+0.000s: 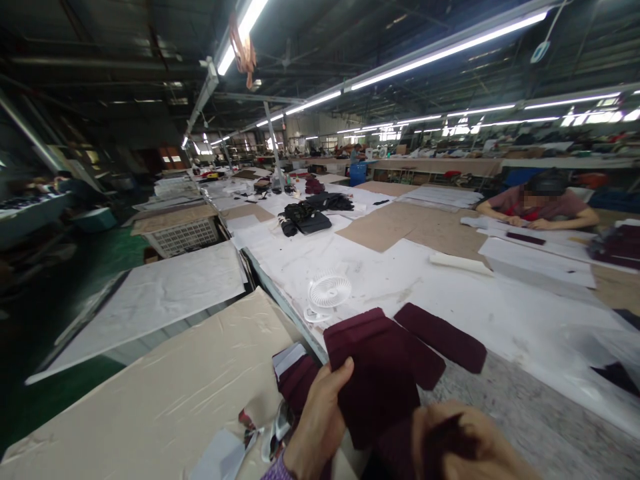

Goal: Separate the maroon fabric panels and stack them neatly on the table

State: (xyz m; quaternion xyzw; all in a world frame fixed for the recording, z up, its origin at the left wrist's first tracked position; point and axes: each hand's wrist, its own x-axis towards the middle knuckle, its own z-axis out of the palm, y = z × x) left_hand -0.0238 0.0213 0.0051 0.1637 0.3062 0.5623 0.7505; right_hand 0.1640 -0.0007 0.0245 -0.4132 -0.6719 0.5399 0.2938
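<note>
My left hand (325, 407) grips a maroon fabric piece (373, 373) by its left edge, thumb on top and fingers underneath. At the lower right, my right hand (465, 440) is blurred and curled around a dark bit of cloth (447, 437), whose exact kind I cannot make out. Beyond the held piece, a rounded maroon strip of fabric (443, 337) lies flat on the table, and another maroon end shows between them. Under my left wrist, a stack of maroon pieces (297, 377) with a pale one among them sits near the table edge.
A small white fan (327, 293) stands on the white-covered table (380, 280). Further back lie black cloth bundles (313, 217) and brown paper (385, 227). At the right, a person (540, 200) leans over the table. A beige-covered surface (200, 373) and a plastic crate (183, 237) are at left.
</note>
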